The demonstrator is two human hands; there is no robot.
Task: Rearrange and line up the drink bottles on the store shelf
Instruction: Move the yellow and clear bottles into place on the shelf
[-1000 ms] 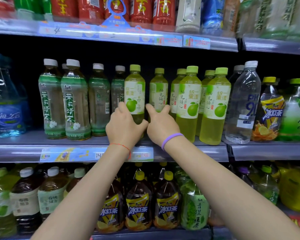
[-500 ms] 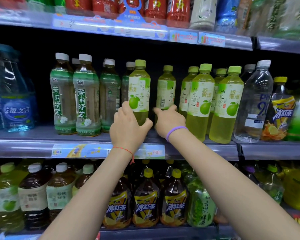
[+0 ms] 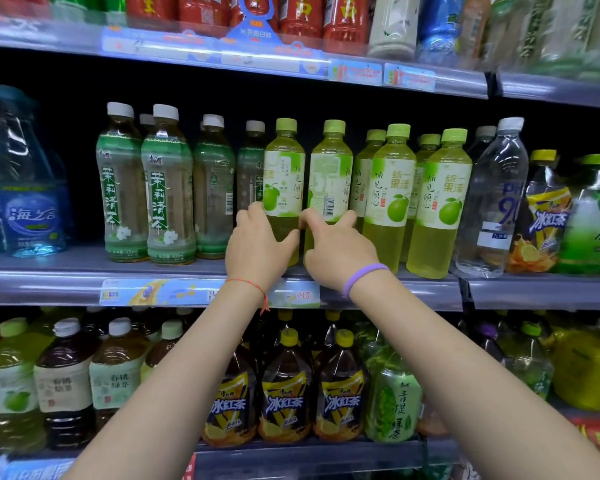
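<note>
On the middle shelf stands a row of yellow-green pomelo drink bottles with green caps. My left hand grips the lower part of the leftmost one. My right hand grips the bottle beside it, whose label is turned so the barcode faces out. Both bottles stand upright and close together. Further right, two more pomelo bottles stand at the front with others behind them.
Jasmine tea bottles with white caps stand to the left, then a large blue water jug. A clear water bottle and iced tea bottles are to the right. Shelves above and below are packed with drinks.
My right hand has reached further in and closed round the second pomelo bottle, which now stands forward beside the first. The first bottle's label has turned. My left hand keeps its hold.
</note>
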